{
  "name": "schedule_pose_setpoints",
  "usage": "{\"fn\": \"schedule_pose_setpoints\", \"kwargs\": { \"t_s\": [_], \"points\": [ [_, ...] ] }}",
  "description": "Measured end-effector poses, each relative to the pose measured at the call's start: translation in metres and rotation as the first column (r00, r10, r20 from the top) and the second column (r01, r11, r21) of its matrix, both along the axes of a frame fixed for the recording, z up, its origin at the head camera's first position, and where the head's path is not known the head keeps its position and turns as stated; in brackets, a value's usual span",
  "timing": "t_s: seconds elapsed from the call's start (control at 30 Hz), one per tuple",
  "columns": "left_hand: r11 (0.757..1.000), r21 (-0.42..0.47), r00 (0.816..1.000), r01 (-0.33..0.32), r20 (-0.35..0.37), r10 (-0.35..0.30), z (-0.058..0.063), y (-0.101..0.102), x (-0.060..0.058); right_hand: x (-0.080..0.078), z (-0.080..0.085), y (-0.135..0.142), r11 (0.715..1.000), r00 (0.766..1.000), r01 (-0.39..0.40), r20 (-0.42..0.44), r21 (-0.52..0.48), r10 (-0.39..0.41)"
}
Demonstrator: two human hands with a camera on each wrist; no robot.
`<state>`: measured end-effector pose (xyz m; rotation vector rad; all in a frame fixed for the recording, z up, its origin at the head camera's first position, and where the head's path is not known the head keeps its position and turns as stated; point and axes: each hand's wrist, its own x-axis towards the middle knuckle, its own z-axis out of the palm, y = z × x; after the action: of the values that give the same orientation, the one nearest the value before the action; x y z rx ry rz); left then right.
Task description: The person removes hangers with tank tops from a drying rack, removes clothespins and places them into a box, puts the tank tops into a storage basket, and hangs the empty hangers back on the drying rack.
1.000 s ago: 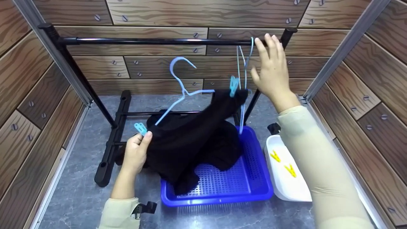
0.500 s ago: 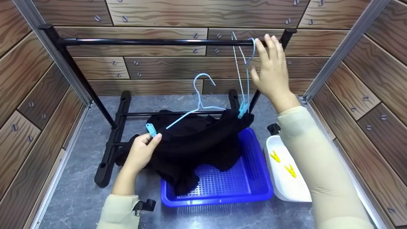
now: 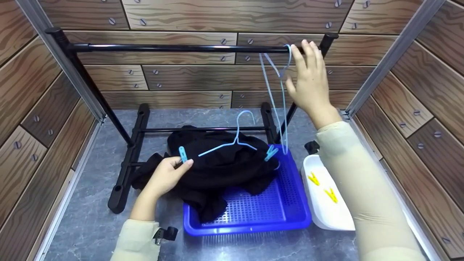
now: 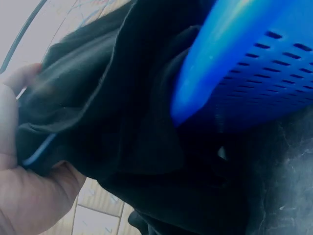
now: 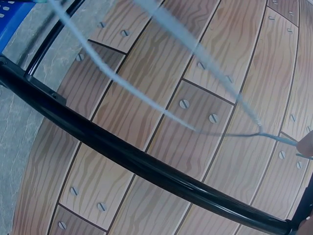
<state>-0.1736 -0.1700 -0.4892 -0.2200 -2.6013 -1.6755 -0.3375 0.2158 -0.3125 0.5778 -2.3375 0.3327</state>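
My left hand (image 3: pixel 166 177) pinches the left end of a black garment (image 3: pixel 224 170), its thumb beside a blue clothespin (image 3: pixel 183 154). A light-blue hanger (image 3: pixel 237 130) runs into the garment, its hook standing free above the cloth. At the garment's right end sits a second blue clothespin (image 3: pixel 270 153). The left wrist view shows the cloth (image 4: pixel 73 88) between thumb and fingers. My right hand (image 3: pixel 310 79) rests with straight fingers on the right end of the black rail (image 3: pixel 181 48), next to the hook of a bare blue hanger (image 3: pixel 290 55) hanging there.
Under the garment stands a blue perforated basket (image 3: pixel 250 229), with part of the cloth inside it. A white tub (image 3: pixel 331 217) at its right holds yellow clothespins (image 3: pixel 331 195). The rack's black foot (image 3: pixel 116 199) lies on the left. Wood-patterned walls enclose the space.
My left hand has moved right and slightly down. The hanger and the garment's right end have dropped toward the basket. The bare hanger has swung on the rail; my right hand stays put.
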Motion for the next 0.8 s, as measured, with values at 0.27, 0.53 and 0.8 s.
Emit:
{"fn": "schedule_pose_setpoints", "kwargs": {
  "t_s": [0.27, 0.53, 0.8],
  "points": [
    [1.0, -0.028, 1.0, -0.01, 0.002, 0.01, -0.003, 0.002, -0.004, 0.0, 0.0, 0.0, 1.0, 1.0, -0.004, 0.001, -0.003, 0.004],
    [1.0, -0.006, 1.0, -0.009, -0.012, 0.009, -0.001, 0.007, -0.006, -0.001, -0.001, -0.001, 1.0, 1.0, -0.005, -0.01, -0.001, 0.005],
    [0.996, -0.067, 0.997, -0.059, -0.049, 0.056, -0.001, 0.012, -0.011, 0.0, 0.0, 0.0, 1.0, 1.0, 0.006, -0.004, 0.007, -0.006]
  ]
}}
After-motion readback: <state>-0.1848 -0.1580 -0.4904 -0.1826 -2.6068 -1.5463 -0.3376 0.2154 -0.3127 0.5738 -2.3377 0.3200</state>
